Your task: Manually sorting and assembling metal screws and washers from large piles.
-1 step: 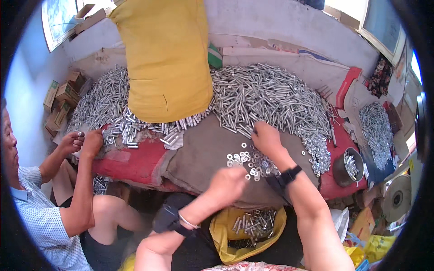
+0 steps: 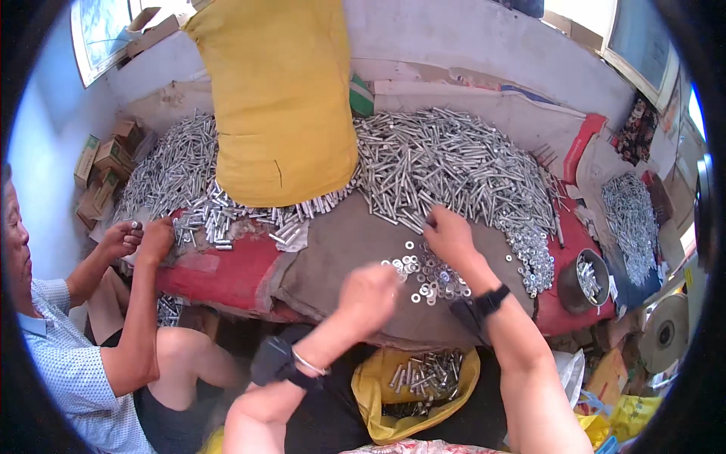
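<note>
My left hand (image 2: 369, 299) is over the brown cloth, just left of a small heap of flat washers (image 2: 435, 276). Motion blurs its fingers, so what it holds cannot be made out. My right hand (image 2: 452, 240) is at the front edge of a large pile of metal bolts (image 2: 446, 159), beyond the washers. Its fingers are curled together, and anything between them is hidden. Below my hands, a yellow bag (image 2: 368, 405) sits open with loose bolts (image 2: 431, 374) inside.
A full yellow sack (image 2: 283, 98) stands on the bolts. More washers (image 2: 532, 257) lie right of my right hand, near a dark pot of metal pieces (image 2: 575, 291). At left, a co-worker's hands (image 2: 140, 240) hold a small metal piece. Cardboard boxes (image 2: 98, 193) are stacked behind.
My left hand has shifted left and slightly away from me, off the washers' near edge. My right hand stays almost in place at the bolt pile.
</note>
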